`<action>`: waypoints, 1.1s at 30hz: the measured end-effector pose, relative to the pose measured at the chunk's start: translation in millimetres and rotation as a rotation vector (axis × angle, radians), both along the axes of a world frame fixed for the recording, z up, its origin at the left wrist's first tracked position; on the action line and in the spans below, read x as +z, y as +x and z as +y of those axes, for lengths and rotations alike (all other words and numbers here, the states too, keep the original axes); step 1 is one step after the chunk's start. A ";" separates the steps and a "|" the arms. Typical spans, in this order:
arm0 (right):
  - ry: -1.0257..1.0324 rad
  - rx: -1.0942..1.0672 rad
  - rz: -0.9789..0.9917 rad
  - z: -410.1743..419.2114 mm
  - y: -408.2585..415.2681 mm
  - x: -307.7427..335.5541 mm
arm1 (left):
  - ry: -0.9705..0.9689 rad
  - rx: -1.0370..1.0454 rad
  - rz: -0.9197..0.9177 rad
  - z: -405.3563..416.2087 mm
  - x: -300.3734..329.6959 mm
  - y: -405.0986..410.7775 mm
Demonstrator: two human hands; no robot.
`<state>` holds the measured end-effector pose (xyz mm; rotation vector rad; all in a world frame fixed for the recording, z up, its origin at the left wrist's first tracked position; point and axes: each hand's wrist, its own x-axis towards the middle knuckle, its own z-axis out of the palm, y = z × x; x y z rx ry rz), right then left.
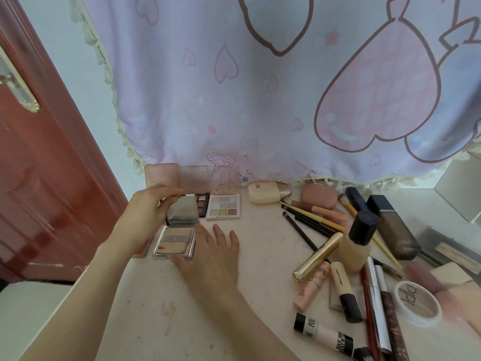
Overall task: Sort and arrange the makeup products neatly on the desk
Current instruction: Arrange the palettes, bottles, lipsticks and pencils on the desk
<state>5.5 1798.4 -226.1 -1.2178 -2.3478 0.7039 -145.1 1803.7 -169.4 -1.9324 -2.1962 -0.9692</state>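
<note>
An open silver compact (175,242) lies at the desk's left edge, its mirrored lid raised. My left hand (151,208) pinches the top edge of that lid. My right hand (208,259) lies flat beside the compact's base, fingers straight, thumb against its near corner. Behind it stand an open pastel eyeshadow palette (223,206), a dark brown palette (203,204) and a pink palette (161,175) leaning on the cloth. At the right is a heap of tubes, pencils and bottles, among them a gold mascara (316,259) and a black-capped foundation bottle (358,243).
A pink heart-print cloth (260,87) hangs behind the desk (247,256). A red door (39,178) stands at the left. A cream pebble-shaped case (265,195), a pink case (318,195), a round white compact (417,303) and a black-and-white tube (322,332) lie at the right.
</note>
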 end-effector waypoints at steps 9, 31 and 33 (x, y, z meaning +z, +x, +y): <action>0.014 -0.011 0.008 1.5 -2.0 -4.9 | 0.033 0.018 0.108 0.7 -6.6 3.6; -0.069 0.057 0.037 -4.8 17.3 12.4 | -0.182 0.006 0.050 -55.7 -3.0 24.0; -0.042 0.059 0.085 -8.5 28.3 24.0 | -0.177 0.021 0.058 -63.9 -3.1 35.0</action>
